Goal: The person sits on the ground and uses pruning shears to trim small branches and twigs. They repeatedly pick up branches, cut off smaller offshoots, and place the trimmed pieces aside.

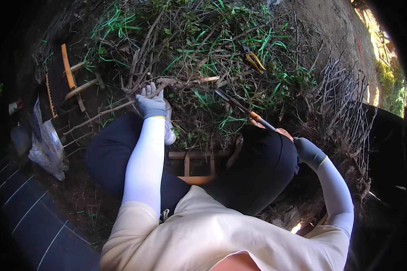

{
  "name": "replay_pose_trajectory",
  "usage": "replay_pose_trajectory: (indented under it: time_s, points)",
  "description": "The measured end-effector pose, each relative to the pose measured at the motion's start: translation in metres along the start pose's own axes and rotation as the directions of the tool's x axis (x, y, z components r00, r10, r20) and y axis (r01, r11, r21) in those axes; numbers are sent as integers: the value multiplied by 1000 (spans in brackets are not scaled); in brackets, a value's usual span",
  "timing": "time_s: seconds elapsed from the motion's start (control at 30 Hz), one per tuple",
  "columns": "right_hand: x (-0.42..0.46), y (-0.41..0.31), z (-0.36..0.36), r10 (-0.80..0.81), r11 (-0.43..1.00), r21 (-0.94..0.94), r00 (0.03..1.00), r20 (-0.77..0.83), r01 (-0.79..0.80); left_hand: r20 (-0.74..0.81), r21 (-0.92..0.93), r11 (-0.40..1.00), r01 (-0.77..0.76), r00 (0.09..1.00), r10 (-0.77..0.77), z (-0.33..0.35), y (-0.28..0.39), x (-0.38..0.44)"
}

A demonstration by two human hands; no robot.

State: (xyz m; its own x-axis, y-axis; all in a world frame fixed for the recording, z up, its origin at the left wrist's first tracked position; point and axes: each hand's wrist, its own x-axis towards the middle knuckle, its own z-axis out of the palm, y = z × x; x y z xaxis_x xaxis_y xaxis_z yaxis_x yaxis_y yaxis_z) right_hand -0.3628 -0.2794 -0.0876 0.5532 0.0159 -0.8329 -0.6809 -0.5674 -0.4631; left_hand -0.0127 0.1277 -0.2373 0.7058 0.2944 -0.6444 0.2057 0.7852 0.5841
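Note:
My left hand [151, 103], in a grey glove, is closed around a woody branch [168, 83] at the near edge of a heap of cut stems and green leaves [190, 44]. My right hand [305, 149], gloved too, holds the handle end of a pair of long-handled shears [253, 116] with orange and grey parts, beside my right knee. Their dark blades point up and left over the heap, apart from the branch. My knee partly hides the grip. Yellow-handled pruning shears [254, 61] lie on the heap beyond the blades.
A wooden stool or frame [199, 155] stands between my legs. At the left are a wooden frame with an orange bar [67, 66], a crumpled plastic bag [49, 149] and dark lined sheeting [30, 210]. A pile of thin sticks [339, 91] lies at the right.

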Motion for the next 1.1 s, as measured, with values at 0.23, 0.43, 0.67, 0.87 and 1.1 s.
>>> replay_pose_trajectory:
  time_s: [0.23,0.43,0.67,0.87,1.1]
  points:
    - [-57,-110,-39,257,886,352,951,170,-303,-111,-187,971,151,978,-174,-21,-47,16]
    - [-35,-161,-45,369,894,198,912,182,-401,-132,-184,970,158,974,-183,-44,-52,29]
    - [-43,-180,-39,416,855,266,895,162,-446,-58,-103,981,163,984,-170,-53,-44,31]
    - [-62,-202,-29,399,870,266,910,116,-415,-118,-92,979,183,974,-193,-47,-40,26]
    - [-78,-203,-20,440,828,340,892,99,-446,-263,-105,976,192,941,-214,-36,-38,14]
